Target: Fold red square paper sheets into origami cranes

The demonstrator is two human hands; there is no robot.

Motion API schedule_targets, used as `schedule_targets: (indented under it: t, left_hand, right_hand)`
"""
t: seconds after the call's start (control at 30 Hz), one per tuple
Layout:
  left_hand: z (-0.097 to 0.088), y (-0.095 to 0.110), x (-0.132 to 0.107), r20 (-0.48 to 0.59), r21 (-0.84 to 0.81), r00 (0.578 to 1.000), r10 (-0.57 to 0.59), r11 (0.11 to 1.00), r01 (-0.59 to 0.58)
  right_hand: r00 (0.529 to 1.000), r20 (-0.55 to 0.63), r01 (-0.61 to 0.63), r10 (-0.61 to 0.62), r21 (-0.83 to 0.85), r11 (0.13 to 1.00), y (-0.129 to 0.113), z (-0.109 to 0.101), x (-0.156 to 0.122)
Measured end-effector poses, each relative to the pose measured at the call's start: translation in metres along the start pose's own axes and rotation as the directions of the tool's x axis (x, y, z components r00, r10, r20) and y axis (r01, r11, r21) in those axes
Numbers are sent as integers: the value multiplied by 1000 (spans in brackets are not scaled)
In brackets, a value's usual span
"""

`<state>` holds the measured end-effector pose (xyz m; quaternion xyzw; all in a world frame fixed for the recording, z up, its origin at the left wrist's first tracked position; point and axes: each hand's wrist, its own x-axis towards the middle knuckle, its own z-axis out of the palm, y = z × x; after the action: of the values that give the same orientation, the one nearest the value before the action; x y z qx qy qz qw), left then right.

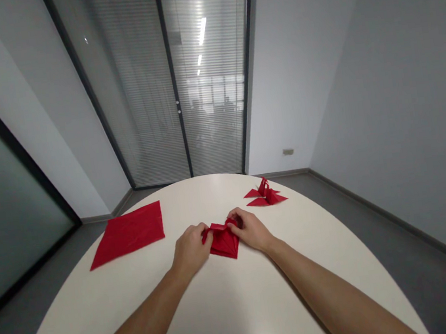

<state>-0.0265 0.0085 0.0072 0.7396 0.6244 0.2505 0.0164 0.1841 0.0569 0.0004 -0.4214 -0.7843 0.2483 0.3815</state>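
A partly folded piece of red paper (pixel 225 245) sits at the middle of the table between both hands, with crease lines fanning across its lower part. My left hand (pixel 192 247) pinches its left edge between thumb and fingers. On the opposite side, my right hand (pixel 251 228) grips the upper right edge, thumb toward the paper's middle. The upper edge stands raised between the hands, and the fingertips behind it are partly hidden. Beyond my right hand are red folded paper cranes (pixel 268 198), close together with wings spread.
Flat red paper (pixel 133 231) lies on the left side of the round white table (pixel 210 322). The table's curved far edge faces a glass partition with blinds (pixel 150 116). Grey-white walls stand on both sides, and a small socket plate (pixel 288 152) is on the far wall.
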Motion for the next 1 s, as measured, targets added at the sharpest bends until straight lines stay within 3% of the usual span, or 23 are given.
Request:
schedule_targets:
  t: [0.3, 0.53, 0.73, 1.0]
  left_hand:
    - [-1, 3, 0, -14, 44, 999, -47, 998, 48]
    - [-4, 5, -1, -30, -46, 1000, -2, 999, 1]
    - [-7, 9, -3, -11, -27, 999, 30, 999, -31]
    - [-5, 8, -2, -7, 5, 999, 45, 999, -45]
  right_hand:
    - [1000, 21, 17, -16, -73, 997, 1, -1, -1]
    - [1000, -13, -5, 3, -108, 994, 0, -1, 0]
    - [1000, -22, 12, -15, -136, 991, -1, -1, 1]
    - [998, 16, 62, -61, -23, 998, 0, 1, -1]
